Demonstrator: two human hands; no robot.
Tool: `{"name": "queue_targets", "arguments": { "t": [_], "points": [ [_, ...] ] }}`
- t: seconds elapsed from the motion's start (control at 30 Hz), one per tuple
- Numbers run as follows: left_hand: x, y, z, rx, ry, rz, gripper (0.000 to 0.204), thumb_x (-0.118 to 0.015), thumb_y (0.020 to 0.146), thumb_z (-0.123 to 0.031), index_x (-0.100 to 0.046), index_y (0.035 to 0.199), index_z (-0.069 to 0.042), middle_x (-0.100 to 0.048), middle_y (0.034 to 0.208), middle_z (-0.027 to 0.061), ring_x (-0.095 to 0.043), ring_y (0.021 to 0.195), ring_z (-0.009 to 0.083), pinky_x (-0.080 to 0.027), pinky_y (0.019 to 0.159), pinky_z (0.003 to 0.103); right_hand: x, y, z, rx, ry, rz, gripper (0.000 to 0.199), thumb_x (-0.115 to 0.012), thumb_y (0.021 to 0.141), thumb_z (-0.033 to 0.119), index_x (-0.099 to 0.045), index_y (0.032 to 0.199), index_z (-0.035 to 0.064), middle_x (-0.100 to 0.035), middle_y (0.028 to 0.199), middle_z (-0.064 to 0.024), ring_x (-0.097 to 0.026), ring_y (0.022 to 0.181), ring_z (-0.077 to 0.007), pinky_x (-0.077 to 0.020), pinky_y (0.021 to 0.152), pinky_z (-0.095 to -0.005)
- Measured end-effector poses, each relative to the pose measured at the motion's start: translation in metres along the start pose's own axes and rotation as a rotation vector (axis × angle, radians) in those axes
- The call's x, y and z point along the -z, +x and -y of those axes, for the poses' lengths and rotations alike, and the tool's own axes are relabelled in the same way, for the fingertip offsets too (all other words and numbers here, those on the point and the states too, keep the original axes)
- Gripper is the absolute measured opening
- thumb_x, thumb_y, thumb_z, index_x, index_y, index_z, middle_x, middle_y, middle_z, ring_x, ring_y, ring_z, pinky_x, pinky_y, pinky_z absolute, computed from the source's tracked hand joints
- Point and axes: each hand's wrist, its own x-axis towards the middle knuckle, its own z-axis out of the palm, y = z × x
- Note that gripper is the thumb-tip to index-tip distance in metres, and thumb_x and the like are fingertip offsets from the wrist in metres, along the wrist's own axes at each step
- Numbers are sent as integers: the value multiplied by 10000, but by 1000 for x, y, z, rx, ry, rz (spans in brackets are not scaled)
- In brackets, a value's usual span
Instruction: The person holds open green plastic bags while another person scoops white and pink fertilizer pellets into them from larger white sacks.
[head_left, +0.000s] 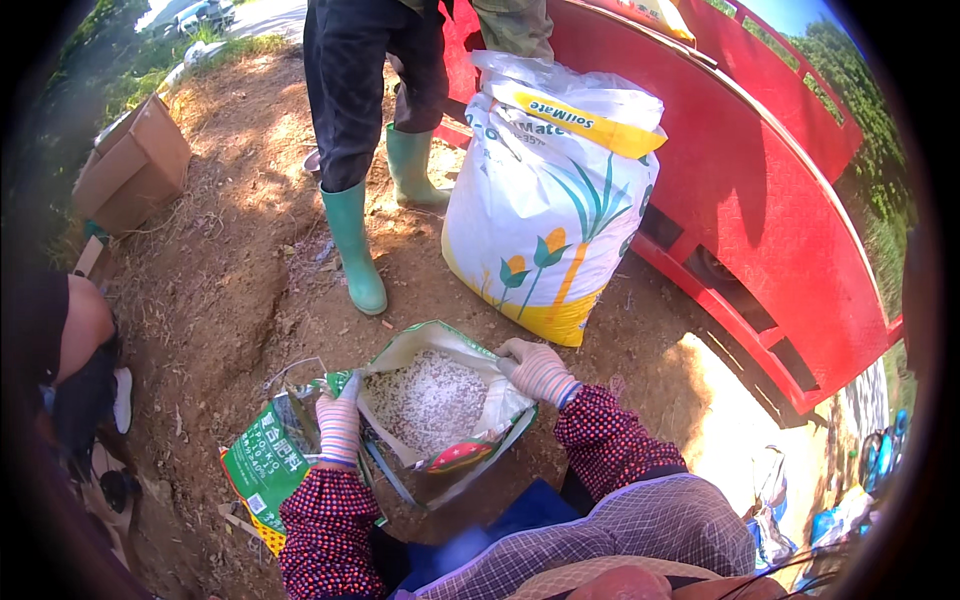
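Observation:
An opened fertilizer sack (502,408), white inside and green outside, stands on the ground before me, its mouth spread wide. White granules (425,395) mixed with darker specks fill its visible inside. My left hand (338,425), in a striped knit glove, is closed on the left side of the sack's mouth. On the opposite side, my right hand (543,370), gloved alike, grips the edge with its fingers curled over it. A flattened green printed sack (265,455) lies beside my left forearm, partly covered by it.
A full white and yellow sack (550,210) stands ahead, next to a person in green rubber boots (350,245). Red metal machinery (740,200) fills the right side. A cardboard box (135,165) sits far left. Another person's leg (88,330) shows at the left edge.

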Motion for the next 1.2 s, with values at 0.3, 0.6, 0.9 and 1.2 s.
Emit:
{"name": "queue_targets", "arguments": {
  "t": [0.3,0.6,0.9,1.2],
  "points": [
    [-1,-1,-1,7,24,1,167,-732,863,-168,-678,946,-34,-661,844,6,-578,699,116,-469,639,272,1,-1,4,42,-3,-74,324,-576,875,314,-670,1061,65,-693,936,-201,-668,912,-365,-506,843,-432],
    [0,7,5,-2,-10,16,161,-730,864,-168,-679,948,-41,-666,849,7,-584,710,120,-473,647,278,-1,3,1,23,-33,-41,346,-566,879,339,-660,1082,75,-702,938,-185,-672,914,-350,-506,848,-429],
    [-4,-7,-10,-21,31,58,211,-751,849,-166,-676,978,-17,-671,886,25,-594,737,136,-486,681,286,5,-2,8,-25,-6,-1,327,-531,885,343,-666,1080,117,-684,1037,-181,-641,1004,-364,-477,895,-455],
    [2,-4,0,-11,87,79,266,-756,853,-229,-677,978,-7,-666,869,23,-569,726,124,-473,677,282,-2,0,2,5,-15,-13,313,-538,888,333,-665,1073,115,-689,997,-193,-646,984,-372,-484,883,-457]
  ]
}}
